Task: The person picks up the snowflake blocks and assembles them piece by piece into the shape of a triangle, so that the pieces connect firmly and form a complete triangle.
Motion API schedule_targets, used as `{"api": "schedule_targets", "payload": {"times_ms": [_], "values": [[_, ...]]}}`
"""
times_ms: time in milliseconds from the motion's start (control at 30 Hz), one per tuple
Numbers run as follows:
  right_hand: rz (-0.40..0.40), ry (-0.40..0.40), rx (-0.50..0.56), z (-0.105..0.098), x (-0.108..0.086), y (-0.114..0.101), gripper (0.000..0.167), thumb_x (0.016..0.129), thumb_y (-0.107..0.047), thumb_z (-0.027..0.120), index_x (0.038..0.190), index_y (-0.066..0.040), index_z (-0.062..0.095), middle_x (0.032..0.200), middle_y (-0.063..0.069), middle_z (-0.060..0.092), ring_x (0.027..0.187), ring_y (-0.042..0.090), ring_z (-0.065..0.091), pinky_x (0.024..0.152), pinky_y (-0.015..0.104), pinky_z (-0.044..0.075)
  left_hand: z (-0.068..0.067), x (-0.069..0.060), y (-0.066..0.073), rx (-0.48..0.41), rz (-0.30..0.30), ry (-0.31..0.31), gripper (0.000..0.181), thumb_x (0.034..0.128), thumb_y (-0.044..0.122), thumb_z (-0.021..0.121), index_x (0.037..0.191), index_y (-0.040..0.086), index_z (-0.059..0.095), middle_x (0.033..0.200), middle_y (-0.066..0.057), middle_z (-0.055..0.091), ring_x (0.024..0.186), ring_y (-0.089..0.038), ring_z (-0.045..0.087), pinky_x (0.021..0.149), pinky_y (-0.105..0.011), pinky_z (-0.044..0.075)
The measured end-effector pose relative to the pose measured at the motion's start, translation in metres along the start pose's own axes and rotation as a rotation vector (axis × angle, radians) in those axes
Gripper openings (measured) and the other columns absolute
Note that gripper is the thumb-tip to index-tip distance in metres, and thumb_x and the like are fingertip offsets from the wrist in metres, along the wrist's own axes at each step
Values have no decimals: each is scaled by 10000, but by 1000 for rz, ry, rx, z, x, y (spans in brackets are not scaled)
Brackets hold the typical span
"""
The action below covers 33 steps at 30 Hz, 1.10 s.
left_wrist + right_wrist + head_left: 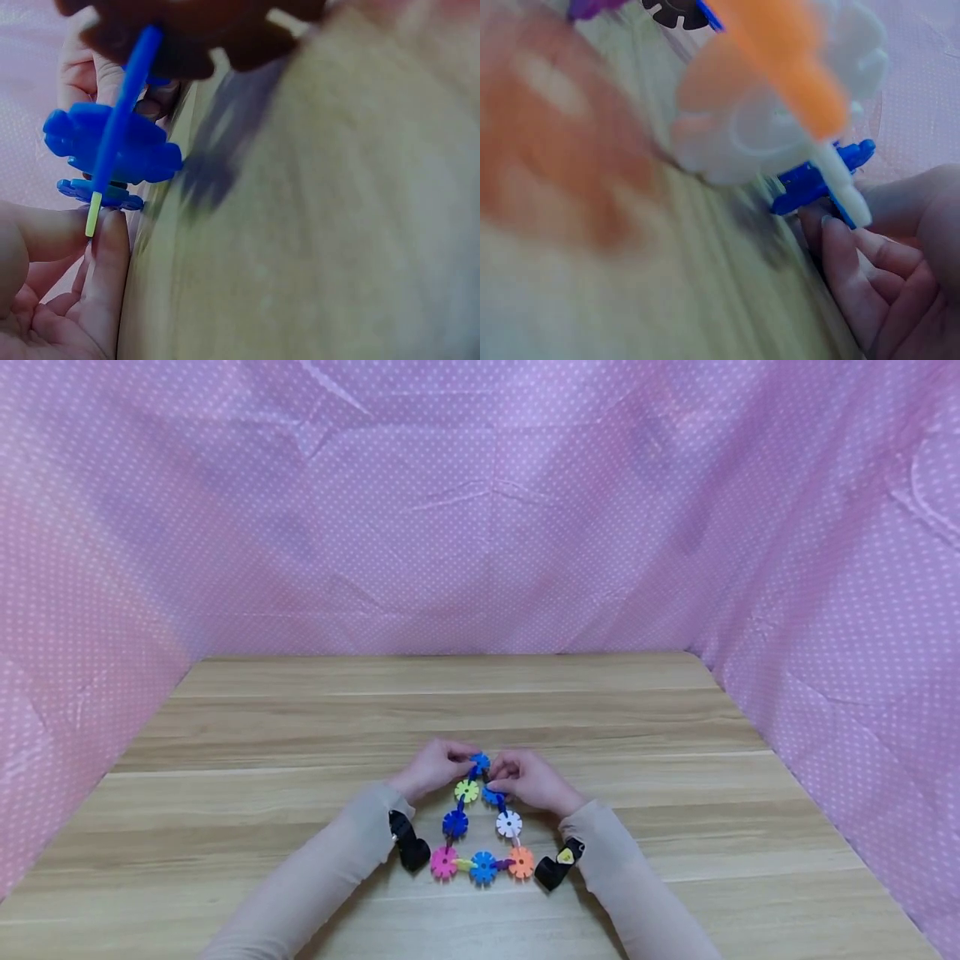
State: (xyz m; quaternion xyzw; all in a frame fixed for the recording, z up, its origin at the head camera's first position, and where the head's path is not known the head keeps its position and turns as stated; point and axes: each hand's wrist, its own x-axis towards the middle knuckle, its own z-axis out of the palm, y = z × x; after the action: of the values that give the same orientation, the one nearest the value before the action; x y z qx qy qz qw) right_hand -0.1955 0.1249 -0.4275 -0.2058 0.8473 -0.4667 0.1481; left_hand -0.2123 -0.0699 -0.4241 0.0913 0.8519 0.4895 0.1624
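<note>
A chain of notched plastic snowflake discs lies on the table in a triangle outline. At its top, my left hand [437, 768] pinches the piece by the light blue disc [481, 763]. My right hand [534, 782] pinches another blue disc [492, 795] on the right side, just above the white disc [509, 824]. Down the left side run a yellow-green disc [467, 791] and a dark blue disc [454, 823]. The bottom row holds a pink disc [443, 863], a blue disc [483, 867] and an orange disc [521, 862]. Fingers partly hide the top pieces.
The wooden table [300, 718] extends beyond the hands on all sides. Pink dotted cloth [480, 527] hangs behind it and along both sides. Black straps [408, 842] with cameras sit on both wrists, close to the bottom corners of the triangle.
</note>
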Motion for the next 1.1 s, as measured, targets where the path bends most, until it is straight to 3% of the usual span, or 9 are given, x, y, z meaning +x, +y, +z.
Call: {"api": "schedule_targets", "payload": {"times_ms": [333, 567, 700, 833, 1033, 1100], "values": [[-2, 47, -16, 5, 3, 3, 49, 852, -58, 680, 868, -28, 644, 798, 50, 667, 706, 86, 600, 657, 214, 515, 2, 3, -2, -5, 28, -9, 257, 884, 52, 627, 1133, 62, 690, 1059, -82, 689, 859, -133, 586, 781, -274, 491], [9, 39, 26, 2, 2, 2, 88, 852, -76, 684, 898, -10, 650, 817, 70, 676, 717, 94, 606, 665, 230, 518, -1, 0, -3, -23, 47, -37, 307, 888, 35, 608, 1191, 55, 654, 960, -61, 666, 801, -129, 552, 701, -224, 454], [69, 44, 98, -3, 2, 2, 122, 867, -72, 663, 961, 4, 648, 858, 85, 676, 725, 96, 607, 684, 249, 528, -4, -3, -2, -111, 21, -73, 395, 925, 70, 574, 1319, 51, 546, 1014, -106, 673, 786, -132, 561, 659, -228, 456], [116, 63, 170, -9, 3, 2, 150, 882, -19, 621, 1025, 24, 629, 919, 114, 667, 751, 110, 617, 714, 280, 554, -7, -9, 1, -207, -2, -94, 409, 945, 107, 553, 1343, 25, 505, 1147, -142, 653, 872, -127, 612, 746, -271, 531], [155, 95, 208, -20, 8, 2, 227, 889, 38, 570, 1115, 41, 595, 979, 141, 633, 831, 144, 616, 782, 305, 559, -7, -18, 3, -152, -8, -102, 360, 931, 68, 563, 1284, -2, 547, 911, -91, 653, 722, -112, 576, 654, -254, 513], [162, 121, 207, -23, 11, 2, 248, 885, 53, 562, 1131, 47, 588, 994, 148, 632, 857, 156, 616, 797, 309, 557, -6, -19, 3, -153, -2, -96, 379, 928, 57, 567, 1301, -6, 527, 910, -87, 655, 728, -107, 590, 649, -259, 528]]}}
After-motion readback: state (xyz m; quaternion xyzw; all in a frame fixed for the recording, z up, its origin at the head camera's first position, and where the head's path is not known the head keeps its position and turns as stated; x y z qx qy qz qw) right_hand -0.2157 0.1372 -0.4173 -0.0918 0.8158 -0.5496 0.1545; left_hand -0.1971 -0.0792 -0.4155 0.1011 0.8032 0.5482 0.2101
